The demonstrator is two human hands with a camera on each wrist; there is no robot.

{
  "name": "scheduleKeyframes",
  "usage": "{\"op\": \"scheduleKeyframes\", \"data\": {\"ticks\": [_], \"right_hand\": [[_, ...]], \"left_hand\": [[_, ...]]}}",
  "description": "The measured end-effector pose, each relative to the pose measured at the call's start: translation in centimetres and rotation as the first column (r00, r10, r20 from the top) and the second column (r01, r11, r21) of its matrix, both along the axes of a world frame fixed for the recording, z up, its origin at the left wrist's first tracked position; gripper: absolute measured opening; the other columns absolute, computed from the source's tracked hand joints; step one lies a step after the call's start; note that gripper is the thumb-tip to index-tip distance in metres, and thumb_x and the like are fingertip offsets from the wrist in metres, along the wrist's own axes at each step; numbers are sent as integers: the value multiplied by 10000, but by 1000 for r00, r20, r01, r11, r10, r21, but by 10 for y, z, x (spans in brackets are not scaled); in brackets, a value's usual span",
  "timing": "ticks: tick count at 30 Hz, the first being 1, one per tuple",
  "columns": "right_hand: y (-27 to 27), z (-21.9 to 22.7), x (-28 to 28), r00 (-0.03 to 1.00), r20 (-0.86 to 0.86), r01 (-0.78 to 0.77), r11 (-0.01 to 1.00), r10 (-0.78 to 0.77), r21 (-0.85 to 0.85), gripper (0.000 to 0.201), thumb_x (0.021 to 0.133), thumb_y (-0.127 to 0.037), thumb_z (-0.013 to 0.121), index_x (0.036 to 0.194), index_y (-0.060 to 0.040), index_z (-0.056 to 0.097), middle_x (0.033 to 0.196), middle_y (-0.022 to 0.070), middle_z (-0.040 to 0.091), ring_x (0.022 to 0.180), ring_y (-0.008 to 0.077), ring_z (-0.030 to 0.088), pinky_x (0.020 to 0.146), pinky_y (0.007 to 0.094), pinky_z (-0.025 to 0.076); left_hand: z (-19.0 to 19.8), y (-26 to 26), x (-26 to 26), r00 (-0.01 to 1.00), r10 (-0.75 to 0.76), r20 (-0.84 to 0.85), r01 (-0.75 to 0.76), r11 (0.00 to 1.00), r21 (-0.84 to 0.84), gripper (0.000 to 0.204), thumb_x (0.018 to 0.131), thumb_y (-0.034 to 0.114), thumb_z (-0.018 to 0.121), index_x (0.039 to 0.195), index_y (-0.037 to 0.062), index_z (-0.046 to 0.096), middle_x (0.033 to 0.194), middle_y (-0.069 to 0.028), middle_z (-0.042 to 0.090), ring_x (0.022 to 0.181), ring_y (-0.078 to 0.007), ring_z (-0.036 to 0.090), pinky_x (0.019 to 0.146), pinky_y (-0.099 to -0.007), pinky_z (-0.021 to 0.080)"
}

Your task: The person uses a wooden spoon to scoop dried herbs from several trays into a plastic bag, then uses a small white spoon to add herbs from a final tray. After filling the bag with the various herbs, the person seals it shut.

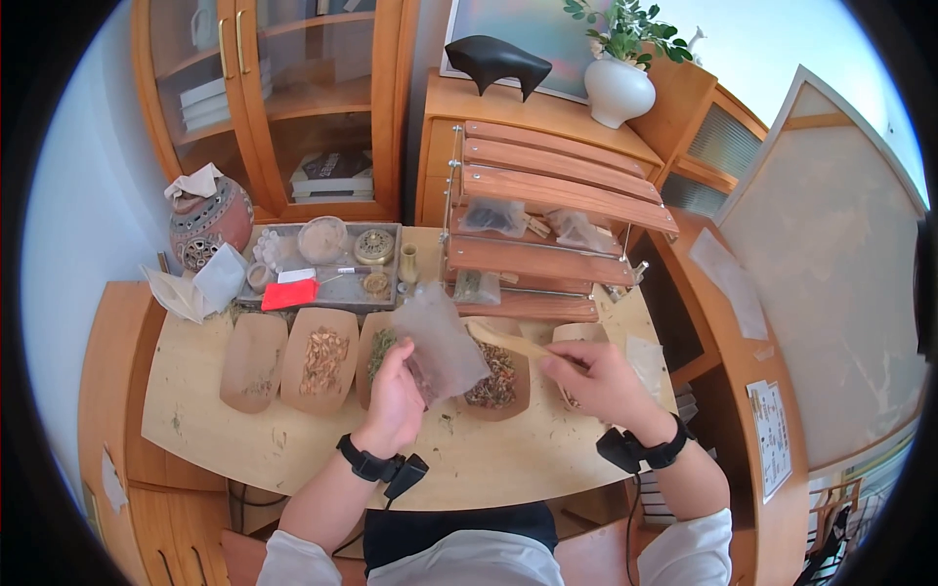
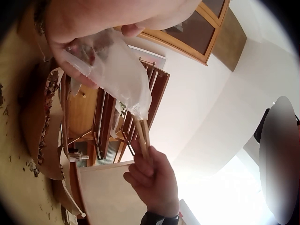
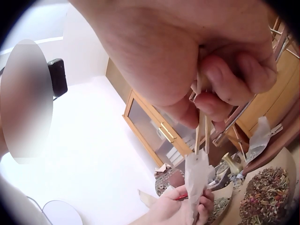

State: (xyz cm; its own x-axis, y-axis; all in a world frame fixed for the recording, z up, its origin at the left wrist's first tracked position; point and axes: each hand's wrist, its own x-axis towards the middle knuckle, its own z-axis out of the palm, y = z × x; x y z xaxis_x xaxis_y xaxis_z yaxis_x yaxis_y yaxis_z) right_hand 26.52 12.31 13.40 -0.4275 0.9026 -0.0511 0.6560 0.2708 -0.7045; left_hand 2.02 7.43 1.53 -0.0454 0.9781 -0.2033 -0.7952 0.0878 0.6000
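Note:
My left hand [image 1: 393,402] holds a translucent whitish pouch [image 1: 447,344] between thumb and fingers. Small dark and reddish bits show through its lower part in the left wrist view. Wooden tongs [image 3: 202,133] are pinched in my right hand [image 1: 608,389], pointing left. Their tips meet the pouch's upper edge [image 2: 139,111]. Under the pouch and tongs stands a paper tray [image 1: 518,398] of mixed dried flowers and herbs [image 3: 266,197]. Another tray [image 1: 578,334] sits beneath my right hand, partly covered by it.
Left of the pouch are trays with green herbs [image 1: 381,344], brownish chips [image 1: 325,359] and a few scraps [image 1: 256,347]. Behind them lies a grey tray [image 1: 342,298] of small vessels and a red packet [image 1: 291,294]. A slatted wooden rack [image 1: 547,195] holds clipped pouches.

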Motion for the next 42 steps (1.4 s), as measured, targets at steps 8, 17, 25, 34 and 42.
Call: {"op": "scheduleKeyframes", "data": {"ticks": [8, 17, 25, 34, 42], "right_hand": [[3, -60, 3, 958, 224, -252, 896, 178, 366, 190, 867, -206, 637, 960, -62, 718, 760, 159, 671, 682, 331, 659, 628, 411, 533], [7, -74, -4, 937, 345, -208, 869, 46, 448, 149, 863, -212, 613, 813, -81, 665, 737, 133, 657, 659, 347, 654, 607, 437, 537], [14, -44, 26, 922, 377, 80, 996, -85, 30, 261, 877, -268, 575, 910, -73, 746, 793, 206, 678, 771, 382, 666, 720, 449, 544], [18, -76, 3, 964, 265, -8, 996, -15, 84, 280, 894, -290, 578, 928, -60, 735, 799, 209, 682, 764, 385, 669, 724, 460, 544], [13, -103, -2, 952, 307, -128, 915, 5, 383, 145, 882, -199, 607, 865, -76, 681, 720, 147, 654, 670, 355, 650, 600, 448, 526]], "left_hand": [[-1, 0, -3, 991, 131, 23, -131, 991, -35, 491, 967, 360, 512, 1368, 86, 439, 1340, -42, 538, 1237, -205, 524, 1044, -383, 416], [0, 0, -2, 993, 112, 39, -112, 994, -1, 485, 977, 341, 487, 1381, 78, 426, 1350, -53, 539, 1262, -217, 510, 1081, -377, 384], [1, -1, -1, 992, 127, 23, -127, 992, -6, 533, 964, 365, 519, 1395, 71, 415, 1361, -57, 527, 1261, -215, 512, 1057, -391, 410], [3, -1, -1, 993, 115, 40, -114, 993, -12, 493, 981, 343, 483, 1384, 68, 415, 1350, -62, 538, 1256, -213, 517, 1082, -376, 384], [-1, 1, -1, 991, 124, 43, -125, 992, 26, 508, 988, 333, 466, 1403, 48, 397, 1373, -80, 524, 1279, -232, 503, 1097, -395, 375]]}}
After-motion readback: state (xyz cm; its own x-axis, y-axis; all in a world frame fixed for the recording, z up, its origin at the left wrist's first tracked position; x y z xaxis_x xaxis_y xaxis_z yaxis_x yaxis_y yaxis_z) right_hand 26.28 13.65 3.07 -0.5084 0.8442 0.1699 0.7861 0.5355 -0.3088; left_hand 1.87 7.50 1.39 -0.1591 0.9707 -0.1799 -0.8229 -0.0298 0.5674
